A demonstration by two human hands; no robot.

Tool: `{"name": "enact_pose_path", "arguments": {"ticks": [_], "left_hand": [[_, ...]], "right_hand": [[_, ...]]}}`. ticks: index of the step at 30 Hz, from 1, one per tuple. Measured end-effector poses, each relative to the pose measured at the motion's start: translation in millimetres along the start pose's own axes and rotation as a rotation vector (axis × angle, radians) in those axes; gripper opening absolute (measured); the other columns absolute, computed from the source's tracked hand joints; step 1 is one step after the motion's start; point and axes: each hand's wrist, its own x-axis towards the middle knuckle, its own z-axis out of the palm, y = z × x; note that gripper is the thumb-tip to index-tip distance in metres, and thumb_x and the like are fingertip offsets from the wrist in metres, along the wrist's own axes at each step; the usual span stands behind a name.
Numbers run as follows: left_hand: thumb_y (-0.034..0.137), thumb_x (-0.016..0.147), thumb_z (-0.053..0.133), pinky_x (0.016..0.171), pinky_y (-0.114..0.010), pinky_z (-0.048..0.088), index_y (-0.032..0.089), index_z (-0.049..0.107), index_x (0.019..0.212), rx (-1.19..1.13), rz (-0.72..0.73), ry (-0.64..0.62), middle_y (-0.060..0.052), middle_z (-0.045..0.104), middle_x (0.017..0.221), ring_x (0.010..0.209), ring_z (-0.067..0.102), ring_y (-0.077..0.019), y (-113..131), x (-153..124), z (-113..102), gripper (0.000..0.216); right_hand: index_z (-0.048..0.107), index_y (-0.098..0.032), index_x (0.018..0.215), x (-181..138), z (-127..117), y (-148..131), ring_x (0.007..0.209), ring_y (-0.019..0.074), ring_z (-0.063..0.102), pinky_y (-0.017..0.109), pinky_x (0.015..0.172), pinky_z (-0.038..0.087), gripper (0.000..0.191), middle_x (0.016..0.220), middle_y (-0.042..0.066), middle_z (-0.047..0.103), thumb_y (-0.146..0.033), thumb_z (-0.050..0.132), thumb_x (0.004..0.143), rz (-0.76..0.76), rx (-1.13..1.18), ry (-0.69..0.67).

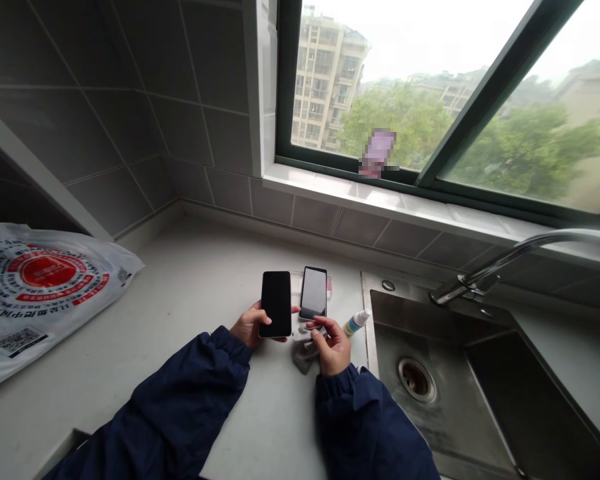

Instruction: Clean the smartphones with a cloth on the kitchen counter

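Observation:
My left hand [250, 325] grips a black phone [276, 303], held upright with its dark screen facing me. My right hand [332, 345] pinches the lower edge of a second thin black slab with a dark face [313, 293], either another phone or a screen piece. The two hang side by side above the white counter [190, 293]. A grey cloth [303, 356] lies on the counter below my right hand. A small white bottle with a blue and yellow label [355, 323] lies just right of that hand. Clear packaging [295, 283] shows behind the two slabs.
A steel sink [430, 427] with a round drain [417, 379] lies to the right, its tap [500, 260] arching over it. A white printed plastic bag [35, 280] rests at the left. Grey tiled wall and a window ledge [380, 200] stand behind.

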Motion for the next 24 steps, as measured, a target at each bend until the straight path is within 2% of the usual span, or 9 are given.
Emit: {"name": "enact_pose_path", "arguments": {"ticks": [4, 7, 10, 13, 17, 19, 24], "left_hand": [[0.028, 0.078, 0.054, 0.062, -0.045, 0.060, 0.004, 0.061, 0.118, -0.044, -0.014, 0.040, -0.022, 0.071, 0.107, 0.079, 0.068, -0.0284, -1.5, -2.0, 3.4, 0.047], [0.047, 0.087, 0.049, 0.070, -0.047, 0.059, 0.005, 0.065, 0.110, -0.128, -0.025, 0.017, -0.020, 0.070, 0.098, 0.082, 0.068, -0.0298, -1.4, -4.3, 11.0, 0.051], [0.056, 0.089, 0.045, 0.071, -0.049, 0.057, 0.007, 0.065, 0.110, -0.164, -0.071, -0.035, -0.019, 0.070, 0.097, 0.083, 0.069, -0.0329, -4.2, -7.9, 21.1, 0.057], [0.058, 0.089, 0.043, 0.074, -0.050, 0.056, 0.007, 0.063, 0.115, -0.186, -0.118, -0.081, -0.021, 0.069, 0.103, 0.084, 0.070, -0.0326, -10.3, -12.3, 29.5, 0.061], [0.059, 0.090, 0.042, 0.074, -0.048, 0.057, 0.012, 0.058, 0.127, -0.199, -0.163, -0.104, -0.018, 0.070, 0.105, 0.082, 0.071, -0.0308, -18.8, -14.7, 33.8, 0.062], [0.059, 0.091, 0.042, 0.074, -0.047, 0.057, 0.014, 0.054, 0.133, -0.197, -0.196, -0.096, -0.015, 0.071, 0.101, 0.082, 0.071, -0.0297, -21.7, -13.8, 34.6, 0.062], [0.053, 0.094, 0.043, 0.077, -0.041, 0.057, 0.015, 0.055, 0.134, -0.190, -0.163, -0.036, -0.012, 0.073, 0.095, 0.084, 0.071, -0.0277, -23.4, -11.5, 39.4, 0.057]], "right_hand": [[0.069, -0.017, 0.098, -0.7, 1.2, -1.4, 0.080, 0.0207, 0.071, 0.034, 0.074, 0.057, 0.027, 0.087, 0.009, 0.076, -0.035, 0.074, 0.079, -0.020, -0.015, 0.015], [0.069, -0.017, 0.099, -0.7, 2.0, -4.5, 0.087, 0.0227, 0.072, 0.038, 0.082, 0.057, 0.026, 0.092, 0.011, 0.076, -0.036, 0.072, 0.081, -0.047, -0.034, 0.022], [0.070, -0.017, 0.101, -1.7, 3.3, -10.9, 0.097, 0.0256, 0.071, 0.044, 0.092, 0.054, 0.026, 0.101, 0.012, 0.075, -0.036, 0.070, 0.083, -0.080, -0.060, 0.024], [0.069, -0.018, 0.114, -4.7, 4.6, -20.7, 0.112, 0.0285, 0.065, 0.050, 0.103, 0.048, 0.033, 0.120, 0.014, 0.069, -0.035, 0.066, 0.086, -0.134, -0.094, 0.015], [0.060, -0.019, 0.131, -10.7, 5.8, -36.1, 0.134, 0.0308, 0.049, 0.052, 0.114, 0.038, 0.044, 0.142, 0.013, 0.055, -0.026, 0.060, 0.088, -0.375, -0.199, -0.017], [0.058, -0.018, 0.135, -15.1, 6.4, -42.2, 0.138, 0.0316, 0.045, 0.053, 0.116, 0.036, 0.048, 0.147, 0.012, 0.051, -0.020, 0.059, 0.087, -0.491, -0.256, -0.075], [0.050, -0.024, 0.144, -28.3, 9.2, -46.7, 0.126, 0.0282, 0.059, 0.047, 0.105, 0.050, 0.055, 0.140, 0.009, 0.058, -0.013, 0.053, 0.090, -0.453, -0.348, -0.375]]}}
